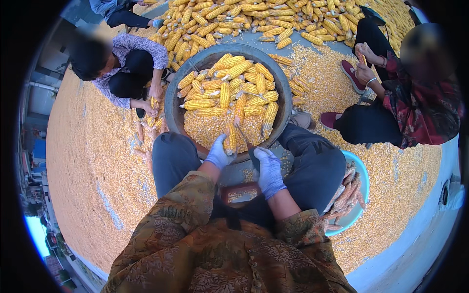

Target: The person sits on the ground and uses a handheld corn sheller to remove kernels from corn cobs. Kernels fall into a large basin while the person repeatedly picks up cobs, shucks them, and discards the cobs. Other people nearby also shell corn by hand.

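My left hand (220, 153), in a pale glove, grips a yellow ear of corn (230, 138) upright over the near side of a wide metal basin (178, 116). In my right hand (268, 169), also gloved, is a tool with a dark handle (253, 158) and a thin metal shaft (242, 134), perhaps a screwdriver. Its shaft points up and left over the basin, just right of the held ear. Inside the basin, whole corn ears (225, 94) are heaped at the far side. Loose kernels (205, 126) fill the near side, and a partly stripped ear (240, 106) stands among them.
A turquoise tub (362, 175) of bare cobs (348, 194) is beside my right knee. Ears are piled (220, 22) beyond the basin. Kernels cover the ground (99, 154). People working with corn squat at left (135, 69) and sit at right (403, 102); another (117, 13) is far left.
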Demonstrator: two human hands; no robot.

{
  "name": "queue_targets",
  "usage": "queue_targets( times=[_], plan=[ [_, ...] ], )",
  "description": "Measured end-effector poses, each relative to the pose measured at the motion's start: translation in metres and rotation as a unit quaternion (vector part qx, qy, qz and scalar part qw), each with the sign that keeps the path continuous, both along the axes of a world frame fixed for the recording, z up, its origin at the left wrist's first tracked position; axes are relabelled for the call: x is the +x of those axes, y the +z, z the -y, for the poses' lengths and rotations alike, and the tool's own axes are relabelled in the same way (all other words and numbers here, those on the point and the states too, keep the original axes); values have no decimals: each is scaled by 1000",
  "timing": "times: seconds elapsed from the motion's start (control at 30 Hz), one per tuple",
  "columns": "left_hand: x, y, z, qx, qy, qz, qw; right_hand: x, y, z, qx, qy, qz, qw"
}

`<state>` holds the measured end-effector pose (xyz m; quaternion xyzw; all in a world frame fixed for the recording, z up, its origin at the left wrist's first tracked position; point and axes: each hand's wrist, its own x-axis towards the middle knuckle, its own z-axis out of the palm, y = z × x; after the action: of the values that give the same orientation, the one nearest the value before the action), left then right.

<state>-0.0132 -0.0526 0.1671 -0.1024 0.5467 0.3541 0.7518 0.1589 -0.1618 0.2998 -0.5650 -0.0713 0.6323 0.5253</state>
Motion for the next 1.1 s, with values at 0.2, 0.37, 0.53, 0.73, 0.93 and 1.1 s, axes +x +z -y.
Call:
queue_targets(
  times=[0.2,0.37,0.53,0.73,0.93,1.1],
  plan=[
    [14,6,8,10,-44,49,998,12,-15,-2,22,-62,-6,998],
    [22,4,1,17,-58,43,997,17,-10,-1,-14,-81,-61,995],
    [103,78,-54,110,-132,-2,985,32,-9,-4,-27,-130,-79,988],
    [194,165,-127,278,-130,23,951,31,-17,-9,-39,-68,-93,993],
    [162,129,-135,278,-168,-133,936,32,-23,-9,-40,-82,-79,993],
    [50,-8,-136,169,-119,-235,950,32,-17,-14,-25,-72,-51,996]
  ],
)
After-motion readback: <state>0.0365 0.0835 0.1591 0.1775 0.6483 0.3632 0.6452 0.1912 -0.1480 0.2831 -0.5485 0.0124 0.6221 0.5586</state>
